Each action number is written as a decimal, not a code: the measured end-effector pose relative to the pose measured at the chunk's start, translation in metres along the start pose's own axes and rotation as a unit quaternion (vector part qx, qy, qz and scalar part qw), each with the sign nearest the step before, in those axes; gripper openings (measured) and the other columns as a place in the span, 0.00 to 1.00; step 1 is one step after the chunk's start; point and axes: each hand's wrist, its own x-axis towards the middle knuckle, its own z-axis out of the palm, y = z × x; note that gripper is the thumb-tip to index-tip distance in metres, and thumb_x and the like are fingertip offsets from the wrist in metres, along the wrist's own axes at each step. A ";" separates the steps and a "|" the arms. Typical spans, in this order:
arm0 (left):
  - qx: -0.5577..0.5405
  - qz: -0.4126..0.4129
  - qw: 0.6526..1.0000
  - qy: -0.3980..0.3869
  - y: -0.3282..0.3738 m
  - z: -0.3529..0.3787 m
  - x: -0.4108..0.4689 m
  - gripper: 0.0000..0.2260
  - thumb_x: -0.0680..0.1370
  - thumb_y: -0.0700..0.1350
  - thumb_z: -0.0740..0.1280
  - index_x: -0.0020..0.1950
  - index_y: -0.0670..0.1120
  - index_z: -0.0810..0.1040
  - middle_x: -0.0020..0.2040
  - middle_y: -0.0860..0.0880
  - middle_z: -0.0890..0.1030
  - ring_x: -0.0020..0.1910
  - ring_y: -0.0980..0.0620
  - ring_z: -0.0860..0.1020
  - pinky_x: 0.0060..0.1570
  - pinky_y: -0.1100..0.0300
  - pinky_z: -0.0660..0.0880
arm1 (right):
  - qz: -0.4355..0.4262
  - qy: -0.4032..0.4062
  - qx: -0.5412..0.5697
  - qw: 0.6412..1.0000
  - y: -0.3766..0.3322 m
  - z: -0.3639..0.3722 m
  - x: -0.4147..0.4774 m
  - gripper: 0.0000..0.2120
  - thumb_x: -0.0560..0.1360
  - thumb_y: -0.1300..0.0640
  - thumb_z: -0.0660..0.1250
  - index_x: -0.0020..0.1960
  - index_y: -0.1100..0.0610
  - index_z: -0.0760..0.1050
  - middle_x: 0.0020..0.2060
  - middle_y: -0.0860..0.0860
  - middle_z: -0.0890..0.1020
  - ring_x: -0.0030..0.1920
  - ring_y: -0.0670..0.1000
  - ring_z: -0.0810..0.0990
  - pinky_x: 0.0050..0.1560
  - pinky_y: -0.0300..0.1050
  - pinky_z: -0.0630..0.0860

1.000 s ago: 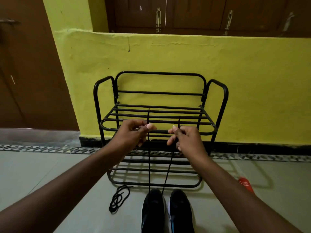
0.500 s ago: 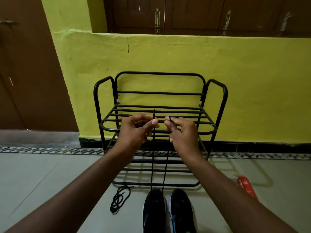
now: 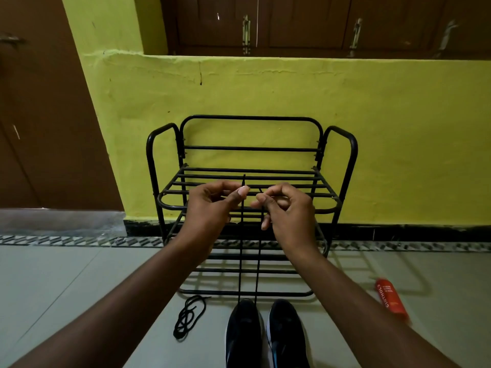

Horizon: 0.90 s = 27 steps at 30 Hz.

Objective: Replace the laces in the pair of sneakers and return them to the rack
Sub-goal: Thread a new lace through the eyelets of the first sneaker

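Observation:
Two black sneakers stand side by side on the floor at the bottom centre, the left sneaker [image 3: 243, 333] and the right sneaker [image 3: 288, 333]. A black lace [image 3: 240, 261] rises in two taut strands from the left sneaker to my hands. My left hand [image 3: 212, 205] pinches the left strand between thumb and forefinger. My right hand [image 3: 287, 208] pinches the right strand [image 3: 259, 261]. Both hands are raised in front of the black metal shoe rack [image 3: 345, 160], close together. A second black lace [image 3: 188, 316] lies coiled on the floor left of the sneakers.
The rack stands against a yellow-green wall [image 3: 398, 142] with a black skirting. An orange tube [image 3: 390, 298] lies on the floor at the right. A brown door [image 3: 39, 115] is at the left, and brown cabinet doors [image 3: 305, 22] sit above the wall ledge.
Both hands have risen a little with the lace ends and drawn closer together, pulling the two strands straighter above the left sneaker.

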 end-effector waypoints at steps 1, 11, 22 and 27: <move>0.003 0.006 1.000 0.002 -0.001 0.000 0.000 0.05 0.77 0.49 0.73 0.50 0.49 0.85 0.46 0.51 0.86 0.45 0.59 0.83 0.36 0.67 0.76 | -0.002 0.002 -0.003 1.000 0.000 0.000 0.000 0.06 0.79 0.59 0.69 0.43 0.54 0.77 0.37 0.47 0.86 0.24 0.48 0.79 0.27 0.42 0.78; -0.007 0.010 1.000 -0.017 -0.037 -0.003 0.003 0.05 0.82 0.44 0.68 0.54 0.44 0.81 0.42 0.45 0.84 0.40 0.47 0.84 0.41 0.53 0.82 | 0.011 -0.017 0.020 1.000 0.036 -0.001 -0.005 0.04 0.79 0.60 0.70 0.47 0.56 0.75 0.33 0.52 0.83 0.33 0.48 0.84 0.35 0.45 0.82; 0.298 -0.002 0.944 -0.143 -0.178 0.004 -0.026 0.18 0.76 0.27 0.59 0.48 0.51 0.75 0.38 0.52 0.82 0.40 0.55 0.81 0.40 0.56 0.78 | 0.132 -0.190 -0.154 0.961 0.168 -0.002 -0.069 0.07 0.78 0.65 0.65 0.46 0.55 0.77 0.37 0.49 0.83 0.40 0.42 0.82 0.45 0.44 0.79; 0.406 -0.094 0.866 -0.277 -0.242 0.008 -0.048 0.14 0.76 0.33 0.63 0.53 0.47 0.83 0.49 0.49 0.85 0.48 0.50 0.82 0.50 0.51 0.80 | 0.178 -0.272 -0.236 0.916 0.218 0.000 -0.110 0.07 0.75 0.63 0.68 0.47 0.54 0.84 0.41 0.48 0.85 0.44 0.46 0.84 0.46 0.42 0.81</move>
